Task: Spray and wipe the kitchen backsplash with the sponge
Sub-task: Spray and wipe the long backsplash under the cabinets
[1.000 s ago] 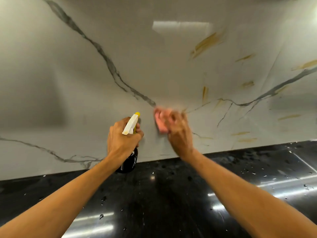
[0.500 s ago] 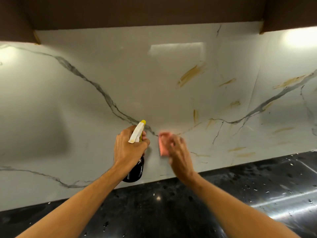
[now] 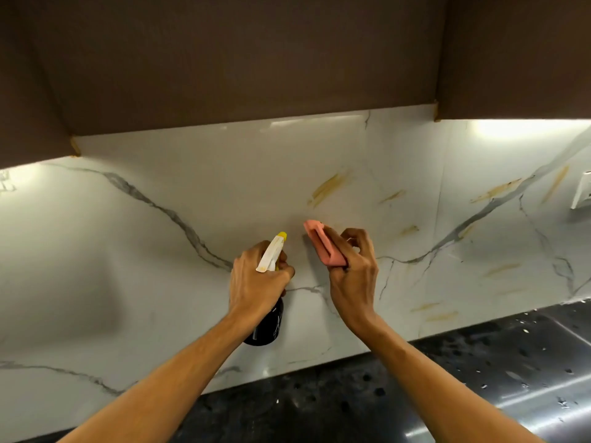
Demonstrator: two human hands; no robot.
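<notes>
The white marble backsplash [image 3: 160, 251] has grey veins and several yellow-brown smears across its middle and right. My left hand [image 3: 256, 282] grips a dark spray bottle [image 3: 267, 324] by its neck; the white trigger head with a yellow nozzle [image 3: 273, 251] points at the wall. My right hand [image 3: 351, 276] holds a pink sponge [image 3: 323, 246] between thumb and curled fingers, up by the wall just right of the nozzle. Whether the sponge touches the wall I cannot tell.
Dark brown upper cabinets [image 3: 256, 59] hang above the backsplash, with under-cabinet lights at both sides. A glossy black countertop [image 3: 479, 362] with water droplets runs below. A white wall socket [image 3: 583, 193] sits at the far right edge.
My view has tilted up, bringing the cabinets into sight. The right hand has lifted the sponge higher on the wall and turned it edge-on. The left hand keeps the bottle in the same grip.
</notes>
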